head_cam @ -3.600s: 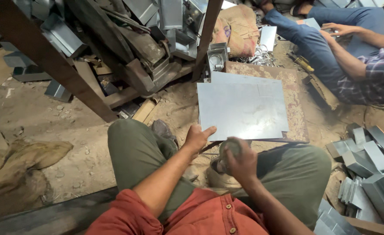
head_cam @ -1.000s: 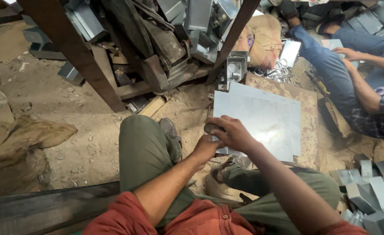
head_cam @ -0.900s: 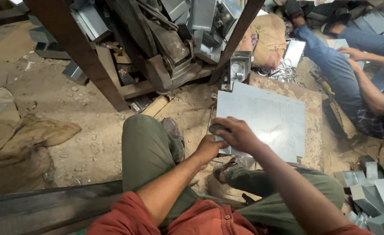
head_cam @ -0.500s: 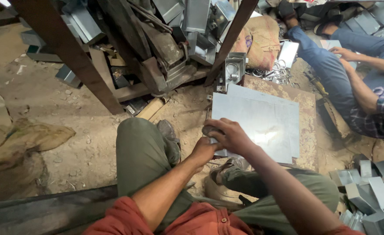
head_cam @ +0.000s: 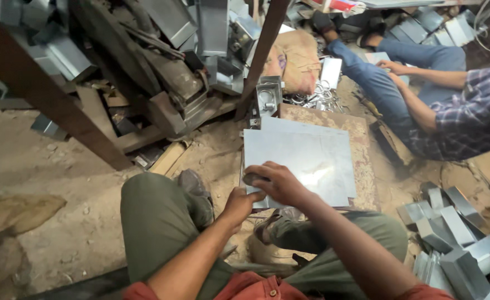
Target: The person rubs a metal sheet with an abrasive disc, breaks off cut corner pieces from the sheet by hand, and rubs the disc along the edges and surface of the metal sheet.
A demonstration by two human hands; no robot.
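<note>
A flat grey metal sheet (head_cam: 306, 158) lies on a brown slab (head_cam: 361, 166) on the ground in front of my raised knees. My left hand (head_cam: 238, 203) is curled over the sheet's near left corner and seems to grip its edge. Just above it, touching it, my right hand (head_cam: 281, 182) is closed on a small dark rounded object (head_cam: 252, 179) and presses it against the sheet's left near edge. Most of the object is hidden by my fingers.
A slanted wooden beam (head_cam: 50, 91) and a pile of scrap metal parts (head_cam: 178, 66) fill the far left. Folded metal channels (head_cam: 456, 233) lie at the right. Another person (head_cam: 450, 111) sits at the far right, legs stretched, working on small pieces.
My right hand has come from my lap to the sheet's left edge with the rounded object. My left hand, earlier spread at the edge, is now curled on the corner.
</note>
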